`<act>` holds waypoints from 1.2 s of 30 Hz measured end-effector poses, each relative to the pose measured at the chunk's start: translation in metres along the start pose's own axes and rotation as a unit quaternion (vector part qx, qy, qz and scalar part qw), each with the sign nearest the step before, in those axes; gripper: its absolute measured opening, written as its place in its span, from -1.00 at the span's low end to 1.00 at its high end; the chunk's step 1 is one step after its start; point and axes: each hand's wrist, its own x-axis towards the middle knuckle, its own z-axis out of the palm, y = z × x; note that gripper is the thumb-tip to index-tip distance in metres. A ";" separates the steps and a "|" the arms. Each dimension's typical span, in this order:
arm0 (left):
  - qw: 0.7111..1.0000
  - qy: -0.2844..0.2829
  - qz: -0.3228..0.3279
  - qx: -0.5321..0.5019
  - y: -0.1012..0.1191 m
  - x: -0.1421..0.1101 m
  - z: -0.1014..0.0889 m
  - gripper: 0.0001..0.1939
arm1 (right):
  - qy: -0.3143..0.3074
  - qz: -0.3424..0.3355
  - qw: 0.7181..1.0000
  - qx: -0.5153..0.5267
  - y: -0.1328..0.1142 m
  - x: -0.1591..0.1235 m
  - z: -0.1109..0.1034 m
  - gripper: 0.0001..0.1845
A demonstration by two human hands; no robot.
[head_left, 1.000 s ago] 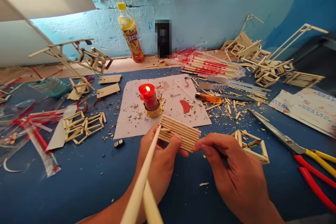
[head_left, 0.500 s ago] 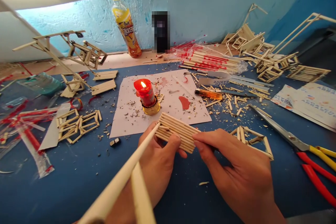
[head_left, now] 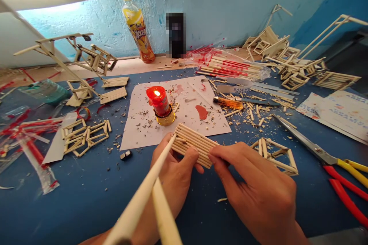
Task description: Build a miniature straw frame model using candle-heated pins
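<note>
Centrally, the left hand (head_left: 175,180) grips a stick panel (head_left: 197,138), with long sticks (head_left: 143,195) crossing in front of it; the right hand (head_left: 258,187) pinches the panel's right edge. Scissors (head_left: 324,155) lie near right. Farther back, a lit red candle (head_left: 160,103) stands over white paper (head_left: 133,138), left of an orange lighter (head_left: 228,102). By the far wall (head_left: 218,19) stands a bottle (head_left: 138,32).

The candle (head_left: 160,102) stands on the paper (head_left: 135,134), left of the scissors (head_left: 317,148).
</note>
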 end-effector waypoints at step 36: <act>0.998 -0.035 0.036 -0.025 -0.011 -0.004 -0.005 -0.91 | -0.036 0.040 0.998 0.026 0.003 0.000 0.000 -0.89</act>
